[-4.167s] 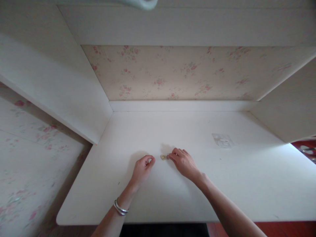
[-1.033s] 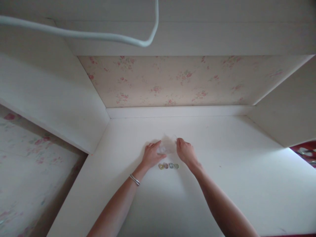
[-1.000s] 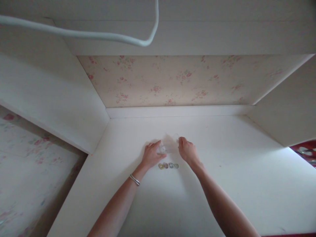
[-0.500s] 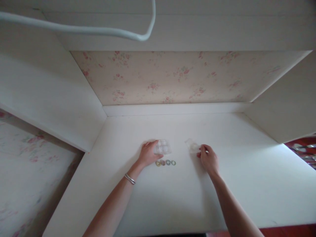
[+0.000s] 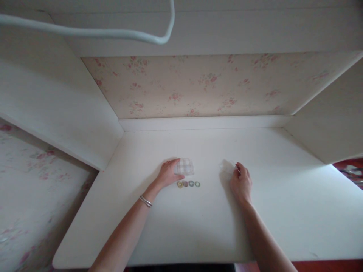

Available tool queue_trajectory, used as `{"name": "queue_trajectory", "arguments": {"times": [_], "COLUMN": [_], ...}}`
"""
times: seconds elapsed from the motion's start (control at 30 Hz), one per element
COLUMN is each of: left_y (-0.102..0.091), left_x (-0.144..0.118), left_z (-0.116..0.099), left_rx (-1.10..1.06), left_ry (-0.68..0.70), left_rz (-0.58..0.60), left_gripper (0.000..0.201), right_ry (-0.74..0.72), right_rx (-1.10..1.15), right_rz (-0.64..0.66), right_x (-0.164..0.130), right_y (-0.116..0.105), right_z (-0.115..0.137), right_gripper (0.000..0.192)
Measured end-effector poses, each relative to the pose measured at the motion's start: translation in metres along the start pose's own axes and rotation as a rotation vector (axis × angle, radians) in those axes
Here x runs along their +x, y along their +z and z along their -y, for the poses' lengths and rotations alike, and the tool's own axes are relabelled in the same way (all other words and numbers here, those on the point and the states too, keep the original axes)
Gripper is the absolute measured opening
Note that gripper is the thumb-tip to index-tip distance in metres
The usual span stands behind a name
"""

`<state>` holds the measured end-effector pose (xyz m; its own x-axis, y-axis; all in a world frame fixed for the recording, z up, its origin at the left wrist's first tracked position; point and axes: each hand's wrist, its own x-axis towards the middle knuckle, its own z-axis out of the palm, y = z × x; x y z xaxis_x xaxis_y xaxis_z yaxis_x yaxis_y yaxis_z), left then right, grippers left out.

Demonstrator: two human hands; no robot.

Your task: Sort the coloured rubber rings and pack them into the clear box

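Note:
A clear plastic box [image 5: 186, 167] with a grid of compartments sits on the white desk. My left hand [image 5: 169, 174] grips its left side between thumb and fingers. Just in front of the box lie several small rings in a row, among them a yellowish ring [image 5: 179, 184], a reddish-brown one [image 5: 185, 184] and a greenish one [image 5: 197, 184]. Farther right, my right hand [image 5: 241, 183] is closed in a pinch. From its fingertips a see-through plastic piece [image 5: 227, 166] reaches to the left, too faint for me to tell its exact kind.
The white desk [image 5: 181, 230] spreads under both arms, with a raised strip [image 5: 207, 122] and flowered wallpaper [image 5: 198, 87] behind it. White panels stand at left and right. A white cable [image 5: 113, 33] hangs across the upper left. Shiny items [image 5: 354, 172] show past the right edge.
My right hand has turned slightly, and the clear piece in it has shifted a little to the right. My left hand keeps its hold on the box. The view has moved slightly.

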<state>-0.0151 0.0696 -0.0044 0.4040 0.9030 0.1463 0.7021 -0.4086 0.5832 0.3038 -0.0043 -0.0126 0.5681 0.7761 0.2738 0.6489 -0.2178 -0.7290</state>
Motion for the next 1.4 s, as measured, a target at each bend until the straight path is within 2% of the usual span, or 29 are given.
{"name": "queue_trajectory", "arguments": {"times": [0.2, 0.3, 0.4, 0.5, 0.57, 0.73, 0.9, 1.07, 1.4], "left_y": [-0.01, -0.018, -0.022, -0.022, -0.022, -0.024, -0.017, -0.012, -0.01], "left_x": [-0.005, -0.015, -0.032, -0.05, -0.061, -0.076, -0.081, -0.082, -0.082], "left_z": [-0.003, -0.005, -0.003, -0.002, -0.006, -0.025, -0.036, -0.036, -0.04], "left_rx": [-0.113, -0.222, -0.312, -0.393, -0.413, -0.324, -0.164, -0.025, 0.122], "left_ry": [0.011, 0.022, -0.038, -0.129, -0.142, -0.07, 0.055, 0.102, 0.121], "left_rz": [0.004, -0.018, -0.074, -0.119, -0.111, -0.053, -0.071, -0.066, -0.053], "left_gripper": [0.077, 0.065, 0.048, 0.029, 0.023, 0.023, 0.02, 0.021, 0.024], "right_ry": [-0.05, -0.091, -0.197, -0.252, -0.216, -0.033, 0.133, 0.086, 0.067], "right_rx": [-0.012, -0.027, -0.024, 0.001, 0.056, 0.205, 0.371, 0.309, 0.265], "right_rz": [-0.031, -0.112, -0.155, -0.108, -0.041, 0.216, 0.274, 0.338, 0.359], "right_x": [-0.003, -0.004, -0.009, -0.02, -0.03, -0.055, -0.066, -0.069, -0.068], "right_y": [-0.003, -0.006, -0.007, -0.005, -0.002, 0.015, 0.032, 0.033, 0.032], "right_z": [0.002, 0.005, 0.008, 0.014, 0.023, 0.056, 0.073, 0.073, 0.074], "right_gripper": [0.04, 0.036, 0.033, 0.034, 0.036, 0.039, 0.049, 0.046, 0.043]}}
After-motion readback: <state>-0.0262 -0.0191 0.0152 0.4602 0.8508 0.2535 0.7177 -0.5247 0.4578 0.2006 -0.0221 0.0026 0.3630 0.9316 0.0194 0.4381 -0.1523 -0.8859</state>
